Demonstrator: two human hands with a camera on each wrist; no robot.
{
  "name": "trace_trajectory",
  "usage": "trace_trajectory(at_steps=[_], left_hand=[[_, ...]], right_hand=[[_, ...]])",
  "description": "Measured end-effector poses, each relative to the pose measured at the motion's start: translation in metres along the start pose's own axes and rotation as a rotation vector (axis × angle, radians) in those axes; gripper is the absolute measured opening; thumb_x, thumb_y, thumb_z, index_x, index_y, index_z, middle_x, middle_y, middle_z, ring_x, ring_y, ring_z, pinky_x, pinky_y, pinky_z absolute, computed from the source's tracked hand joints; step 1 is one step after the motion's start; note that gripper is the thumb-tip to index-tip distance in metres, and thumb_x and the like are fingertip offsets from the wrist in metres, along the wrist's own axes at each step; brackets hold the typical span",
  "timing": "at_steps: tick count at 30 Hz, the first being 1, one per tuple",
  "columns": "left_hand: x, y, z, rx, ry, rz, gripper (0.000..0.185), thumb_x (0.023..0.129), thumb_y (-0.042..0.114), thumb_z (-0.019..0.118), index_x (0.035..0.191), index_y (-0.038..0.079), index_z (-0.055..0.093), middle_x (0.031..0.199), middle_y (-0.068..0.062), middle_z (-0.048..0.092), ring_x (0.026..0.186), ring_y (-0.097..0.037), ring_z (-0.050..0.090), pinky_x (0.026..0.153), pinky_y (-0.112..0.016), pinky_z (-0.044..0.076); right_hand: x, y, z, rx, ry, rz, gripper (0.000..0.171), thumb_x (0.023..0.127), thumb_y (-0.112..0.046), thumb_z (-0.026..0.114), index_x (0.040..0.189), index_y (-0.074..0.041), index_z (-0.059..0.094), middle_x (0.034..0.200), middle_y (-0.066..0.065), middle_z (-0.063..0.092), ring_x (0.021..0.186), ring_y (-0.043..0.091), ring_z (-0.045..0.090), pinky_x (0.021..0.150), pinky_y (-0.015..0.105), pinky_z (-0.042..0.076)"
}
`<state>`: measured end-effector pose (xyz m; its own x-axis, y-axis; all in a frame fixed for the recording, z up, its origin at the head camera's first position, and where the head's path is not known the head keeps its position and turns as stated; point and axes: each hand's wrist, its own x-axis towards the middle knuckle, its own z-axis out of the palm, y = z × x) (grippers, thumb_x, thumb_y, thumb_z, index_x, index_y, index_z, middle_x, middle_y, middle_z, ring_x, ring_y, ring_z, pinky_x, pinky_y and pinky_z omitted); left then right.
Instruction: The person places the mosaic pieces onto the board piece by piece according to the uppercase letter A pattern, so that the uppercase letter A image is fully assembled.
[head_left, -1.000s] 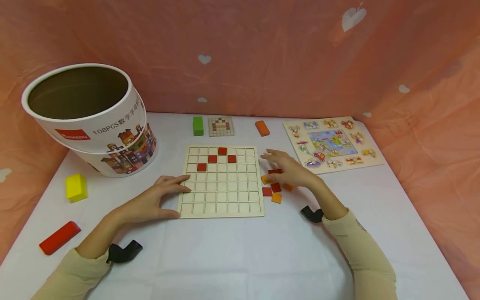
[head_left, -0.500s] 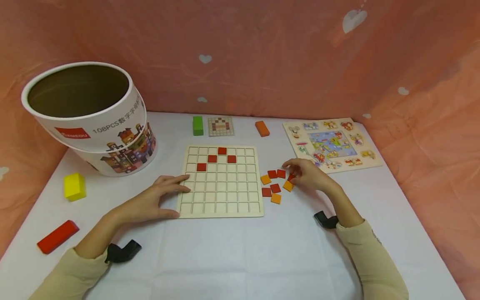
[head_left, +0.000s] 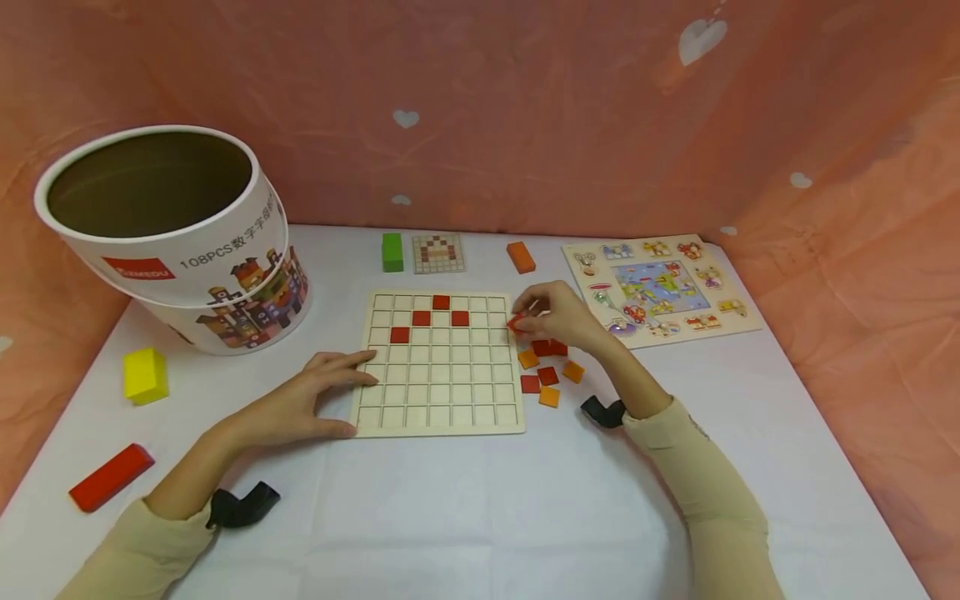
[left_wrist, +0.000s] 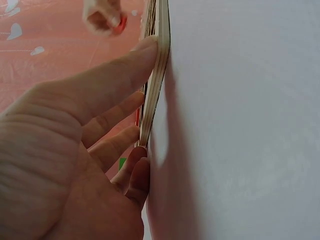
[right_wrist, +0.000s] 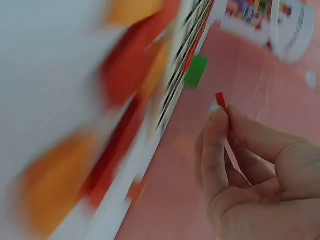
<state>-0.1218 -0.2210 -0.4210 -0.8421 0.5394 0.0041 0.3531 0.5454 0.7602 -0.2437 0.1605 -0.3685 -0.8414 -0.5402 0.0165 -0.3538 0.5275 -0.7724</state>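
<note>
A wooden grid board lies mid-table with several red tiles set in its upper rows. My left hand rests flat against the board's left edge, fingers straight. My right hand hovers at the board's right edge and pinches a small red tile between thumb and fingertips. Loose red and orange tiles lie just right of the board, below that hand.
A large white tub stands at the back left. A green block, a pattern card and an orange block sit behind the board. A picture puzzle board lies right. Yellow and red blocks lie left.
My right hand picked a red tile from the loose pile and carried it left and up to the board's right edge. The left hand stayed on the board.
</note>
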Motion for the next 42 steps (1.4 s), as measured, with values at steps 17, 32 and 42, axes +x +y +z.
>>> trace_trajectory(at_steps=[17,32,42], left_hand=[[-0.001,0.001,-0.001,-0.007,-0.012,-0.001,0.058,0.079,0.024,0.084,0.131,0.013,0.063,0.159,-0.01,0.033,0.135,-0.032,0.029,0.106,-0.064,0.026],[-0.002,0.001,-0.003,0.018,-0.001,0.008,0.058,0.08,0.025,0.084,0.132,0.012,0.063,0.159,-0.01,0.033,0.135,-0.033,0.029,0.106,-0.066,0.026],[-0.001,0.001,-0.001,0.006,-0.013,-0.001,0.058,0.079,0.024,0.084,0.132,0.012,0.062,0.16,-0.01,0.032,0.135,-0.032,0.029,0.106,-0.065,0.027]], right_hand=[[0.069,-0.062,0.095,0.02,-0.389,-0.136,0.019,0.084,0.011,0.072,0.103,0.008,0.07,0.094,0.013,0.069,0.082,0.016,0.06,0.074,0.021,0.05],[-0.001,-0.077,0.113,-0.838,-0.371,-0.244,0.075,0.099,-0.062,0.042,0.158,-0.017,0.03,0.165,0.008,0.02,0.152,0.034,0.006,0.117,0.059,0.007],[0.004,-0.072,0.112,-0.77,-0.449,-0.255,0.07,0.102,-0.059,0.038,0.157,-0.017,0.031,0.166,0.002,0.016,0.152,0.035,0.002,0.116,0.061,0.005]])
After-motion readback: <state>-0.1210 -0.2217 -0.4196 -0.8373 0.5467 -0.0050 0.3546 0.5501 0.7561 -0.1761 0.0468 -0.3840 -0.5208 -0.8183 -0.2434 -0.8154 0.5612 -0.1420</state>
